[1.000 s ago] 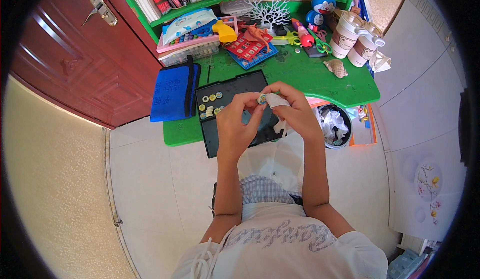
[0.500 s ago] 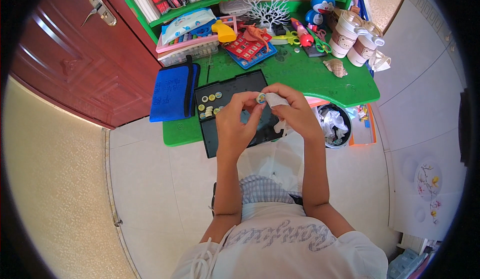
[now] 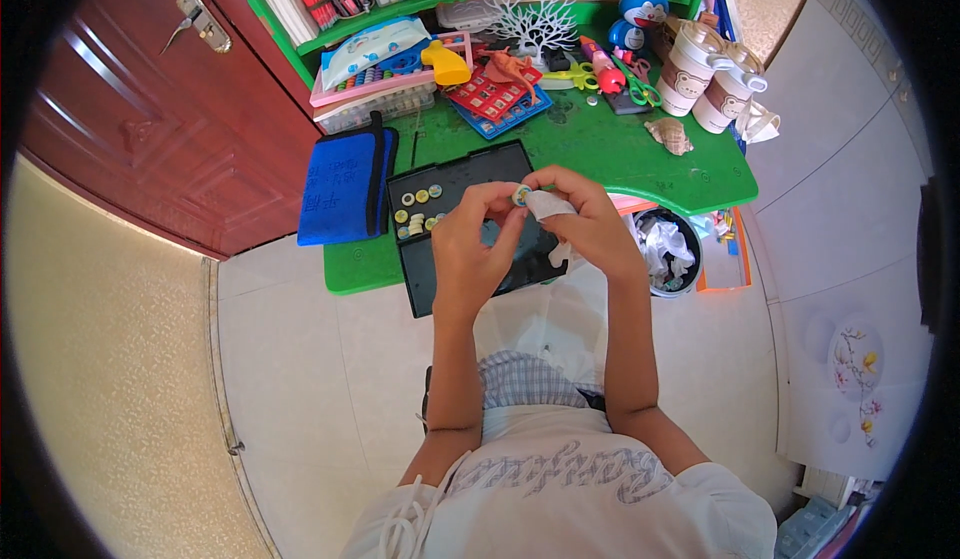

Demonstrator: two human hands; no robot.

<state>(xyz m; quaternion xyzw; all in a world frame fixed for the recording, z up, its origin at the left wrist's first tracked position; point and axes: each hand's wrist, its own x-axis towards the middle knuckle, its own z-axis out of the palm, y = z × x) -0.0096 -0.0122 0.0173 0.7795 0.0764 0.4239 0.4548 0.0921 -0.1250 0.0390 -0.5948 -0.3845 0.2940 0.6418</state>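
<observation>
Between the thumb and finger of my left hand (image 3: 472,244) is a small round game piece (image 3: 521,196) with a coloured face. My right hand (image 3: 590,221) pinches a white wipe (image 3: 548,206) against that piece, and a loose end of the wipe hangs below the fingers. Both hands are above an opened black case (image 3: 425,277), which lies at the desk's front edge. Several similar round pieces (image 3: 422,196) rest in its left part, some flat and some on edge. My hands hide the case's middle.
A blue pouch (image 3: 340,189) lies left of the case on the green desk (image 3: 600,149). Farther back are a seashell (image 3: 669,136), two lidded cups (image 3: 690,69), scissors (image 3: 640,84), a white branching ornament (image 3: 535,29) and red and blue boards (image 3: 500,94). Under the desk's right side stands a waste bin (image 3: 668,249).
Both hands keep nearly the same place and grip. The wipe has shifted slightly at the piece, and the view has moved a little.
</observation>
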